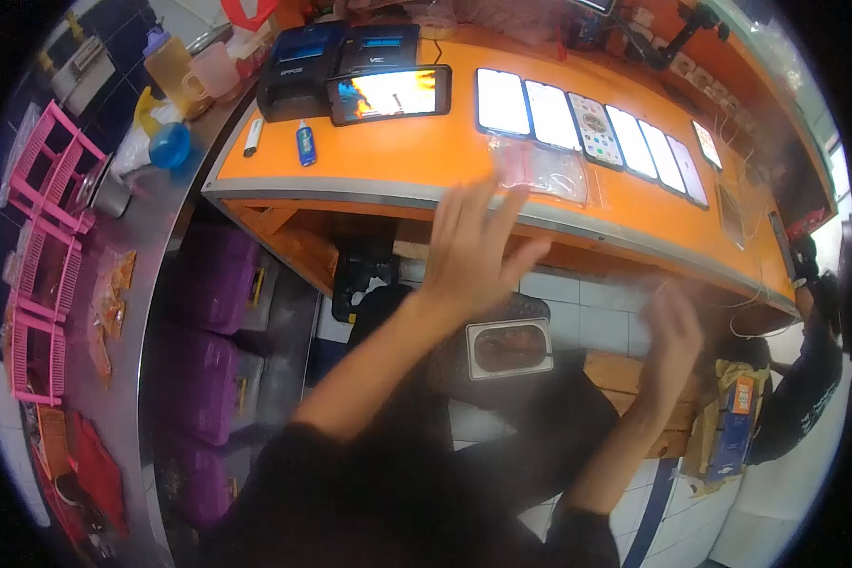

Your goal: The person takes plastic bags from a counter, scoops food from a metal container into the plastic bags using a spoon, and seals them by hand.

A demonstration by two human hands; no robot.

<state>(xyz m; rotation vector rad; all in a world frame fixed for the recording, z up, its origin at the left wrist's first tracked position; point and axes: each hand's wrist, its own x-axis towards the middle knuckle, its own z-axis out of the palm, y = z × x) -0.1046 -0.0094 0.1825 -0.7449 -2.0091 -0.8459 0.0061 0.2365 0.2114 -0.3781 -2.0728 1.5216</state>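
Note:
My left hand (469, 251) is raised before the front edge of the orange table (284, 175), fingers spread and holding nothing. Just beyond its fingertips lies a clear plastic bag (549, 173) with a faint reddish patch. My right hand (670, 333) hangs lower, right of the lap; motion smears its fingers, so what they hold, if anything, cannot be made out. Between the hands, a white-rimmed rectangular box (509, 348) with a dark brown inside rests on my lap. Behind the bag, several phones lie in a row, among them one showing app icons (594, 130).
Another phone stands sideways playing a video (390, 95), before black printers (298, 71). A blue bottle (305, 144) and a white lighter (254, 137) lie left. Cables (753, 204) trail at right, near another person's dark sleeve (805, 383). Purple bins (208, 379) stand beneath the left counter.

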